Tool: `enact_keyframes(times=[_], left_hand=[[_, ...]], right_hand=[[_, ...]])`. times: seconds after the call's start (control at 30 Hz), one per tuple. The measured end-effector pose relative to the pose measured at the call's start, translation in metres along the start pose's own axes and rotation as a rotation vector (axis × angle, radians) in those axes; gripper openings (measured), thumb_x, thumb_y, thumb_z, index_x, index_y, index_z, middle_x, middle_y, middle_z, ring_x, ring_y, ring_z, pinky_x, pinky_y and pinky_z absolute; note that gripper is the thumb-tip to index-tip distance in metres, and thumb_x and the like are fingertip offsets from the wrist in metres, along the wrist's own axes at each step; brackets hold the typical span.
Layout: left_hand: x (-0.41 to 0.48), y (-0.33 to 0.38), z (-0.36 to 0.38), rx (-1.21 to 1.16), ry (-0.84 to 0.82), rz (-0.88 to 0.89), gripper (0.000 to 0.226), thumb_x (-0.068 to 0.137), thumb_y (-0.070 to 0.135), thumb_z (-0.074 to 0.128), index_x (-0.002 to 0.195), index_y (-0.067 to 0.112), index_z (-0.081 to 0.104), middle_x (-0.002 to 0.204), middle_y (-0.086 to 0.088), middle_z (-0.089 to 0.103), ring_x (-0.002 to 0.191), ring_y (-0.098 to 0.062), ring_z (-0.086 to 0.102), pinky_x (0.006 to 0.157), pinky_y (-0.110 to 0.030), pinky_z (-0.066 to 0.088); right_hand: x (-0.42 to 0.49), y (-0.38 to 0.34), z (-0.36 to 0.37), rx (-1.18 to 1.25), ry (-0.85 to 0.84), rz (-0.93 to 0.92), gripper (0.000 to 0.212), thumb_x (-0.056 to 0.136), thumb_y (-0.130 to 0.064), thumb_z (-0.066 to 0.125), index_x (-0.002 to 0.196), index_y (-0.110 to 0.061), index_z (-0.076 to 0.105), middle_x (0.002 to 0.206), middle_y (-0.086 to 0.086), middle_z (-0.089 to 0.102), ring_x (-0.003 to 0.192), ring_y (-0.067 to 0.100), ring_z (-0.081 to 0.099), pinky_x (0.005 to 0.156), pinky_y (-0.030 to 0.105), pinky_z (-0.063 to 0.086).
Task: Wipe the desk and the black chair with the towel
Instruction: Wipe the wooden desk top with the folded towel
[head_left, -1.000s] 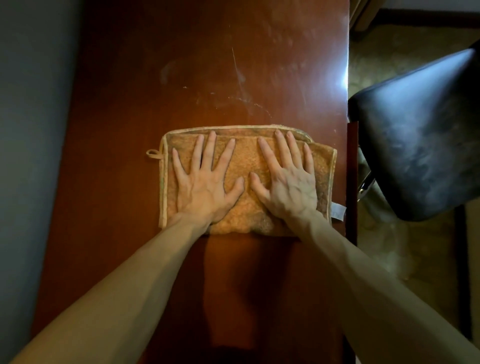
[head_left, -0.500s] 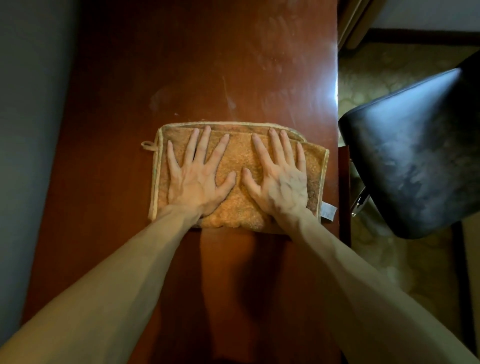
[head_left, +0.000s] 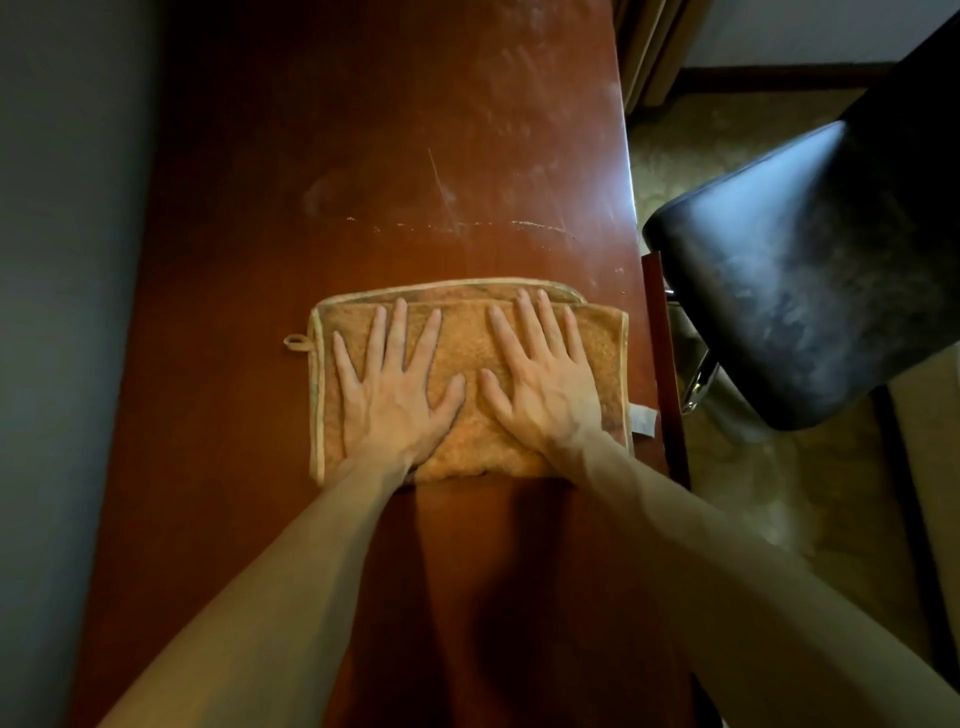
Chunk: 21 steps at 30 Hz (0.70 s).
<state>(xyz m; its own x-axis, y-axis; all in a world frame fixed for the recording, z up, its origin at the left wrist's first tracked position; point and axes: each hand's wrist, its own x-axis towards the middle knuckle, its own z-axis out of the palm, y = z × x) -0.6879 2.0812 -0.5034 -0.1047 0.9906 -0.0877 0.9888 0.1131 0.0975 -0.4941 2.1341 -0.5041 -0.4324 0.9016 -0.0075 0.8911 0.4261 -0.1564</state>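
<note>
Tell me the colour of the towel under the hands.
The towel is orange-tan with a pale beige edge trim, seen clearly in the head view.

Dim, warm scene, wide-angle view
Light from right of the desk (head_left: 363, 156) leaves glare along its right edge; shadow covers its near end; lens distortion splays its long edges

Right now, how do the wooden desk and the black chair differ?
Colour: the glossy reddish-brown wooden desk versus the black padded chair.
Load: the desk carries the folded tan terry towel, pressed flat by the left hand and right hand; the chair bears nothing visible.
Shape: the desk is flat and hard-edged; the chair is cushioned with rounded corners.
Shared: both show pale dusty smears.
</note>
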Motion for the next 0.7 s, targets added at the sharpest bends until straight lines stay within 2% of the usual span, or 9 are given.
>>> enact_keyframes(times=[0.23, 0.37, 0.7], left_hand=[[-0.082, -0.002, 0.003, 0.004, -0.022, 0.005, 0.077, 0.098, 0.069, 0.024, 0.166, 0.036, 0.006, 0.175, -0.004, 0.001, 0.161, -0.024, -0.002, 0.124, -0.066, 0.002], [-0.147, 0.004, 0.009, -0.011, -0.015, -0.039, 0.078, 0.099, 0.068, 0.027, 0.166, 0.035, 0.009, 0.175, -0.005, 0.002, 0.162, -0.025, 0.0, 0.124, -0.067, 0.004], [-0.292, 0.007, 0.023, -0.004, -0.029, 0.025, 0.079, 0.097, 0.068, 0.029, 0.166, 0.034, 0.013, 0.174, -0.006, 0.009, 0.161, -0.026, 0.006, 0.125, -0.066, 0.003]], right_hand=[[-0.081, -0.031, 0.001, 0.042, -0.033, 0.017, 0.074, 0.101, -0.057, 0.036, 0.164, -0.02, 0.022, 0.171, 0.014, 0.014, 0.159, 0.029, 0.005, 0.129, 0.051, 0.005], [-0.127, -0.041, 0.002, 0.037, -0.052, -0.048, 0.073, 0.101, -0.056, 0.037, 0.164, -0.021, 0.024, 0.171, 0.013, 0.015, 0.159, 0.028, 0.004, 0.127, 0.053, 0.01], [-0.282, -0.086, 0.007, 0.042, -0.111, 0.021, 0.073, 0.102, -0.058, 0.035, 0.165, -0.024, 0.018, 0.172, 0.011, 0.011, 0.16, 0.026, 0.0, 0.128, 0.051, 0.009]])
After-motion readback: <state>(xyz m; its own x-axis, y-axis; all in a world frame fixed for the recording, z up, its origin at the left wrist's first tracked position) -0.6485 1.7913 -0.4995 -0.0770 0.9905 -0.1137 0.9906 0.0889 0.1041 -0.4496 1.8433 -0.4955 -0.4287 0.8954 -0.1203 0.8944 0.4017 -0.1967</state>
